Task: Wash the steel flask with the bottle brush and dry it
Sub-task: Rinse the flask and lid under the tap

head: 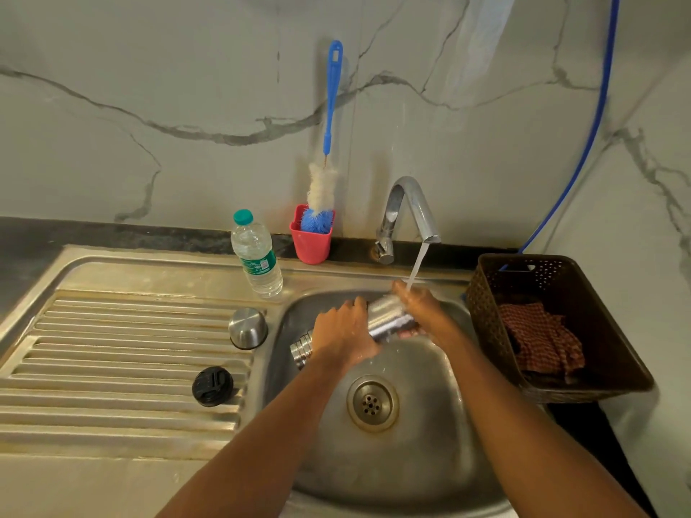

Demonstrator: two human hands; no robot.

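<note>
Over the sink (411, 461) bowl, in the head view, the steel flask (389, 317) is held nearly on its side, tilted. Its ridged neck end pokes out low on the left and its other end is raised toward the tap (407, 203). The left hand (342, 336) grips the flask around its middle, back of the hand to the camera, fingers curled over the top of the body. The neck shows just beyond the wrist side of that hand. The right hand (422, 306) lies on the flask's raised end, fingers pointing toward the back wall. Whether it closes round the steel I cannot tell. The water stream (417, 267) falls from the spout onto the right hand's fingers and the flask beneath them.

The bottle brush (329, 125) stands head-down in a red cup (311, 244) against the wall, well apart from both hands. A plastic water bottle (256, 256) stands just beside the cup. On the drainboard (112, 349) sit a steel cap (248, 328), near the bowl's edge, and a black lid (212, 386). Right of the sink, a brown basket (486, 304) holds a checked cloth (538, 342).
</note>
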